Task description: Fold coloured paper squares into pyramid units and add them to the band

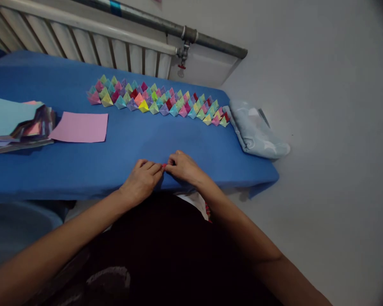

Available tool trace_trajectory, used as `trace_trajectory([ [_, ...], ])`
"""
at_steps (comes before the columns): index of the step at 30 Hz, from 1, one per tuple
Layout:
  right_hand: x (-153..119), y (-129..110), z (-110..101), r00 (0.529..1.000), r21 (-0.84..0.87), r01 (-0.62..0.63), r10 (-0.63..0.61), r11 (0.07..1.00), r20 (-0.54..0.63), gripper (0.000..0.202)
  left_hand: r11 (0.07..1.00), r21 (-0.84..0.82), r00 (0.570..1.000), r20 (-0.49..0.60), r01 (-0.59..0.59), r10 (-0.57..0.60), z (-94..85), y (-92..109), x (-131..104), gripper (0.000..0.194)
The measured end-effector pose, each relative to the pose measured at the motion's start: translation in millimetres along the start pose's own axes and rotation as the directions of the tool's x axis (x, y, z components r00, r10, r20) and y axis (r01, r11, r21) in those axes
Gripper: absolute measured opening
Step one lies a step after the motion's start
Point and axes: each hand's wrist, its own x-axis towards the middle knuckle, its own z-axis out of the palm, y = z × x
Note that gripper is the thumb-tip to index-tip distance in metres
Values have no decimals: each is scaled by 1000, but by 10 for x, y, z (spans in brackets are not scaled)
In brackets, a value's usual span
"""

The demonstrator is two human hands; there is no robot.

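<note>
A small red paper piece is pinched between my two hands, just above the front edge of the blue-covered table. My left hand grips its left side with fingers pressed together. On the right side, the curled fingers of my right hand hold it too. Most of the piece is hidden by my fingertips. Beyond my hands, rows of folded paper shapes in many colours stand close together. A pink paper sheet lies flat to the left.
A stack of coloured paper with a crinkled wrapper lies at the far left. At the table's right end is a folded grey-blue cloth. A radiator and pipe run behind. Below left stands a blue basin.
</note>
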Motion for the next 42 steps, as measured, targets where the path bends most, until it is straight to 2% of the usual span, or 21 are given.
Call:
trace_trajectory([
  [5,-12,38,-26,999,26,41,-41,999,18,18,999,43,999,-44,1,1,22,18,-12,32],
  [13,43,188,-42,996,134,71,-76,988,35,13,1000,5,997,-71,18,-17,52,-19,-49,33],
  [20,-51,-37,22,995,137,92,-85,986,-56,11,999,-16,999,-27,40,-41,53,25,-62,36],
  [24,-46,-137,103,996,213,63,-48,975,-76,14,996,-66,996,-60,66,-70,83,14,-87,35],
  [29,21,-116,109,999,235,19,-11,972,-37,13,984,-149,985,-127,94,-113,82,-12,-127,31],
  [34,57,-130,102,998,293,-68,60,954,35,18,976,-169,978,-129,139,-162,72,0,-152,31],
  [42,111,-173,44,978,329,-175,125,928,168,22,979,-152,976,-150,134,-157,96,-8,-162,28],
])
